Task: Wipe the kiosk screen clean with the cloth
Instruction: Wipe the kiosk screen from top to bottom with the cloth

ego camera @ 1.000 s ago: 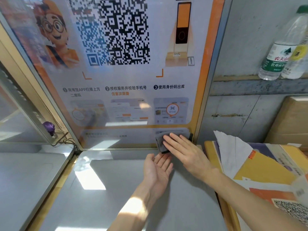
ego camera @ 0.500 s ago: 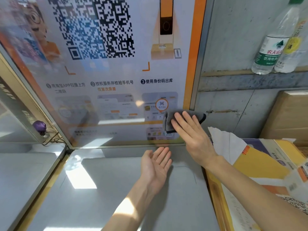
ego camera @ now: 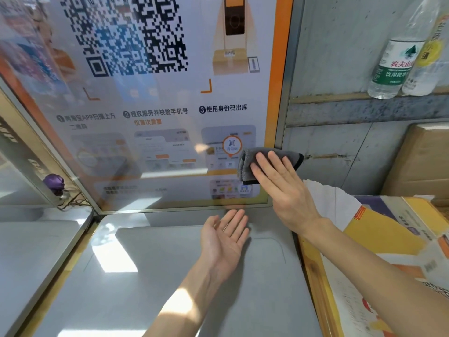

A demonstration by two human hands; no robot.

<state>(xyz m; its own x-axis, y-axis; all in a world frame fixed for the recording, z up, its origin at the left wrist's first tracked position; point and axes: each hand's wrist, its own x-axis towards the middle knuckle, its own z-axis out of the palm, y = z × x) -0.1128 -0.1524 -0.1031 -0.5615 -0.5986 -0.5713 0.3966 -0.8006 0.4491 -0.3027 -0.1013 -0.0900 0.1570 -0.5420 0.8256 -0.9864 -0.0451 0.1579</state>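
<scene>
Grey microfibre, folded into a thick pad, sits under the flat fingers (ego camera: 269,166) of the right hand (ego camera: 284,190), which press the cloth (ego camera: 247,164) against the lower right corner of the kiosk screen (ego camera: 158,113); the fingers are spread and extended rather than curled, likely so the pressure goes evenly through the pad instead of through the tips. The cloth overlaps the orange border and the metal frame (ego camera: 283,105), its far end hanging past the screen's edge, which suggests the wipe is working along the right margin. Below, the left hand (ego camera: 224,237) lies palm up and relaxed, fingers loose and grasping nothing, hovering near the grey counter (ego camera: 170,276) just beneath the screen's bottom rail, perhaps poised to catch the cloth or simply idle. Most of the screen, with its QR code (ego camera: 126,35) and instruction panels, lies well away from the pad, so much may remain to cover. On the ledge to the right stand two water bottles (ego camera: 398,57), apart from the work.
</scene>
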